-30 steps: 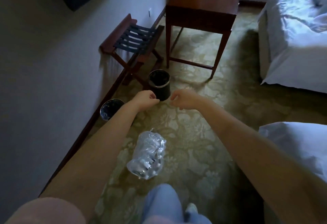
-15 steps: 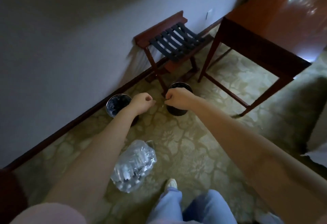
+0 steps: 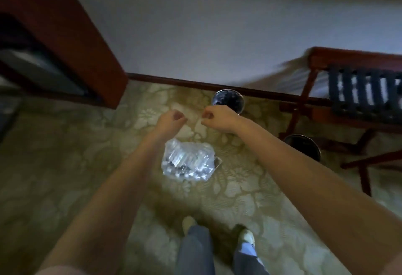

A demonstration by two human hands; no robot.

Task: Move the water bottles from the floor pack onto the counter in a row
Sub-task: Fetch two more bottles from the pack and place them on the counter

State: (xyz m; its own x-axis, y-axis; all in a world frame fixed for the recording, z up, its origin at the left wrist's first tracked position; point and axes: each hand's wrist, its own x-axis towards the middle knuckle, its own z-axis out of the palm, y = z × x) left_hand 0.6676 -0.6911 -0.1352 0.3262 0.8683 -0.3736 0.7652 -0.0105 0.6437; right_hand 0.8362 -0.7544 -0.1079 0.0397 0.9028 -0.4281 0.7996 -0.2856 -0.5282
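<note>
A pack of water bottles (image 3: 188,161) wrapped in clear plastic lies on the patterned carpet, just below and between my two forearms. My left hand (image 3: 170,119) is stretched out in front of me with its fingers curled into a loose fist and nothing in it. My right hand (image 3: 218,115) hovers a short way to its right, also curled shut and holding nothing. Both hands are above the floor and beyond the pack, not touching it. The picture is blurred by motion.
A dark wooden cabinet (image 3: 65,35) stands at the left against the wall. Two round black bins (image 3: 228,101) (image 3: 303,146) sit by the baseboard. A wooden luggage rack (image 3: 359,92) with dark straps stands at the right. My feet (image 3: 245,236) are on the carpet below.
The view has swung left: the rack and bins slid right, the desk left the frame, and the cabinet appeared. The pack now lies centred between my arms. Both hands stay curled.
</note>
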